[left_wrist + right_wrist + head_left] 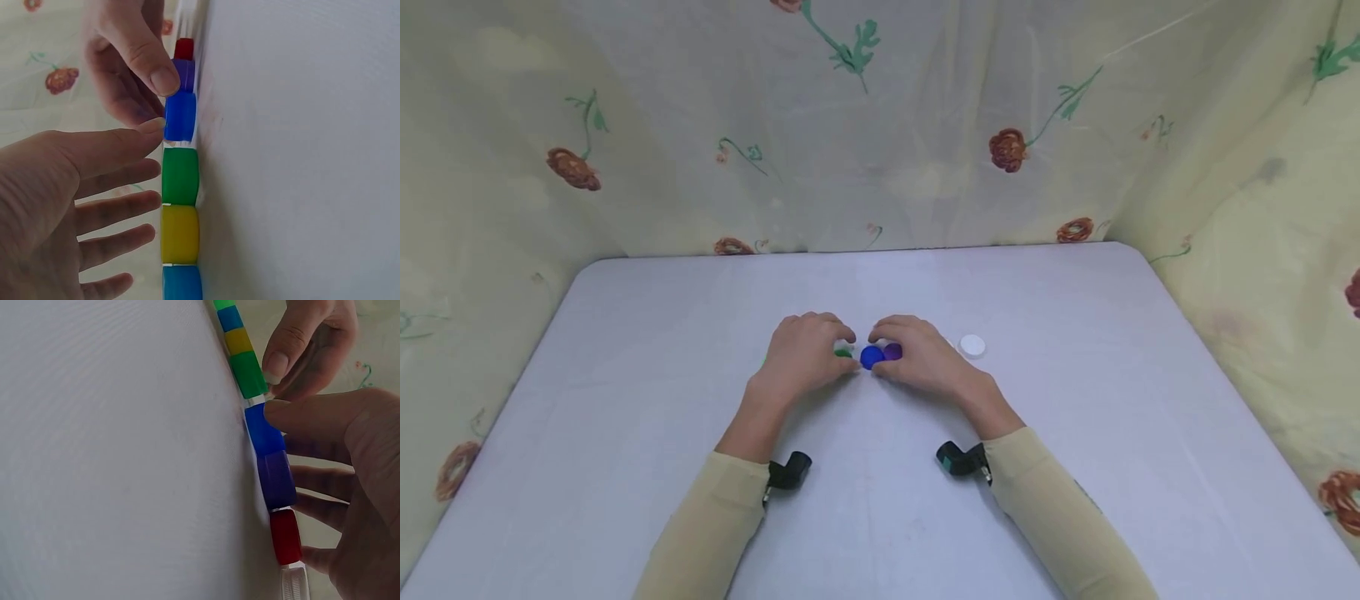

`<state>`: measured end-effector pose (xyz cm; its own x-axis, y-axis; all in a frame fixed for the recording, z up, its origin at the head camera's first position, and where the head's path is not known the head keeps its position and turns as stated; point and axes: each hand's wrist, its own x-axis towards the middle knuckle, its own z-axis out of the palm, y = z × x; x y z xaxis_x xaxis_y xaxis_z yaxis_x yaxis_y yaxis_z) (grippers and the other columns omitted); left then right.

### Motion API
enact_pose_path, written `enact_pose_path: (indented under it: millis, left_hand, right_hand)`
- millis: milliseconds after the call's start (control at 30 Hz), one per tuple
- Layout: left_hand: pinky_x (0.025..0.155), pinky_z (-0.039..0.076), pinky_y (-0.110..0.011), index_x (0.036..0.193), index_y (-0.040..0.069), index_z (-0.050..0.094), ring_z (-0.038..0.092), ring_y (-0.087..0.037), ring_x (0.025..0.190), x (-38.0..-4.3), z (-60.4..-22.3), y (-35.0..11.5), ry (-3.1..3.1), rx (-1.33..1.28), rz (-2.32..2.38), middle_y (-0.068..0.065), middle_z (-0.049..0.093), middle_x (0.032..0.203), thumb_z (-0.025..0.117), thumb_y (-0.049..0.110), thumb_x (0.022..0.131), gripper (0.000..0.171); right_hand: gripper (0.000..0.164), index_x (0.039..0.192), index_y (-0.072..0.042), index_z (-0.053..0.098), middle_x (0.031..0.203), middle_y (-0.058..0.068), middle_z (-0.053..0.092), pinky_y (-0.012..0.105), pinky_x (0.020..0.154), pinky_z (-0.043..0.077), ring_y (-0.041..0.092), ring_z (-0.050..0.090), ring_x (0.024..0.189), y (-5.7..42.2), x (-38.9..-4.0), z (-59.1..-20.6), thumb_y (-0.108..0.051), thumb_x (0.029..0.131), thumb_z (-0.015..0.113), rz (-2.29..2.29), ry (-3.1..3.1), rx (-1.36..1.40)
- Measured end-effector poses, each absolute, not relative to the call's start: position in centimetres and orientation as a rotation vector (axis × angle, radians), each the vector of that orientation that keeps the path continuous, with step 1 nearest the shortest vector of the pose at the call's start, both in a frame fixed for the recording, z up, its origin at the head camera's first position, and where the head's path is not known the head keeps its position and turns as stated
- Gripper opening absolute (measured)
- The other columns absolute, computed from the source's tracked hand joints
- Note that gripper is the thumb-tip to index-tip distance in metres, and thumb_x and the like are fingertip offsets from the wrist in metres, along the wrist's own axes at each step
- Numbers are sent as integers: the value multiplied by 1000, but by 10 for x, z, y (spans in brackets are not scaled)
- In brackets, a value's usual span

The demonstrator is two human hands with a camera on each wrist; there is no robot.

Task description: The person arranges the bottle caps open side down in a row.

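Note:
A row of coloured bottle caps runs across the table between the two hands. My left hand (805, 354) arches over its left part, fingers spread beside the green cap (180, 176), yellow cap (180, 234) and light blue cap (182, 284). Its thumb tip is close to the dark blue cap (872, 357). My right hand (925, 354) rests its thumb on the edge of that dark blue cap, its loosely extended fingers behind the purple cap (276, 480) and red cap (285, 537). Both palms hide much of the row in the head view.
A white cap (972, 347) lies flat just right of my right hand. Another clear white ridged cap (295, 583) follows the red one. The white-covered table (647, 400) is backed by a flowered curtain (910, 125). Both forearms carry black wrist cameras.

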<state>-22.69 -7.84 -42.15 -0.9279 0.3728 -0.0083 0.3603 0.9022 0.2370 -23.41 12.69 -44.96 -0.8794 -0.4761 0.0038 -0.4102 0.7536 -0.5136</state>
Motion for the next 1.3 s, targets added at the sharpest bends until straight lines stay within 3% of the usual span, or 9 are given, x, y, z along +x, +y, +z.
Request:
enact_pose_path:
  millis: [233, 600, 1100, 1300]
  left_hand:
    - [105, 45, -49, 120, 23, 72, 60, -26, 122, -226, -419, -87, 2960, 525, 350, 1, 67, 130, 75, 44, 85, 41]
    - [102, 46, -48, 120, 23, 72, 61, -25, 118, -225, -417, -99, 2976, 523, 348, 0, 68, 128, 76, 45, 84, 43]
    - [98, 48, -47, 101, 22, 79, 66, -23, 108, -226, -425, -103, 3030, 627, 353, 2, 74, 115, 82, 41, 79, 29]
    - [101, 46, -47, 99, 22, 80, 65, -22, 111, -226, -427, -103, 3041, 623, 349, 4, 73, 116, 82, 40, 80, 27]
  right_hand:
    - [43, 127, -18, 64, 141, 3, 57, 47, 117, 36, 25, 46, 139, 123, -235, -447, -33, 88, 73, -775, 2801, -731]
    - [41, 128, -19, 65, 141, 1, 57, 47, 117, 36, 24, 45, 139, 109, -238, -447, -33, 89, 71, -749, 2795, -779]
    - [28, 114, -18, 71, 132, 0, 63, 44, 115, 38, 23, 52, 133, 95, -239, -451, -29, 89, 73, -744, 2793, -870]
    - [26, 112, -17, 72, 131, 1, 63, 44, 115, 38, 22, 53, 132, 94, -239, -452, -30, 90, 73, -739, 2804, -896]
